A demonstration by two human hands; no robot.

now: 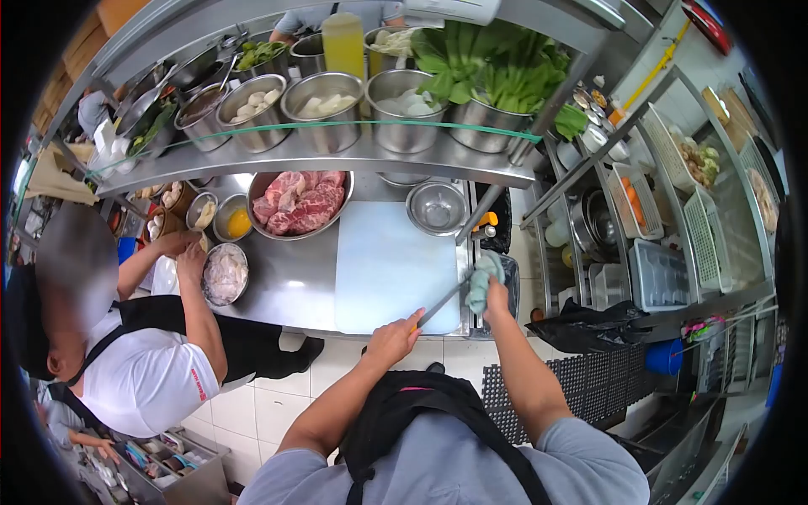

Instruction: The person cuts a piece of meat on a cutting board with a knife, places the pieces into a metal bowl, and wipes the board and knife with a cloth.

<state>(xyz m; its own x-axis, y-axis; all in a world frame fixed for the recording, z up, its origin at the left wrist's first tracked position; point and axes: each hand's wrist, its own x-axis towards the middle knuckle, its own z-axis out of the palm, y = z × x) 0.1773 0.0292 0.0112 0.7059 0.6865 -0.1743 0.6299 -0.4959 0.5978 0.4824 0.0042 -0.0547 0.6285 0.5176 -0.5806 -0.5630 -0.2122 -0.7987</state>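
My left hand (392, 340) is closed around the handle of a knife (439, 306), near the front edge of a white cutting board (396, 261). The blade points up and to the right across the board's right side. In my right hand (497, 297) is a bunched pale green cloth (481, 282), which meets the far end of the blade and hides its tip. Beyond the board stands a small metal bowl (437, 208). A larger metal bowl (347, 202) full of raw red meat (299, 202) sits to the board's left.
A co-worker in a white shirt (160, 370) works at left beside a bowl of pale raw pieces (225, 273). Overhead, a metal shelf (337, 160) carries several ingredient pots and leafy greens (505, 71). Racks with baskets (635, 202) stand at right, above a black floor mat (581, 387).
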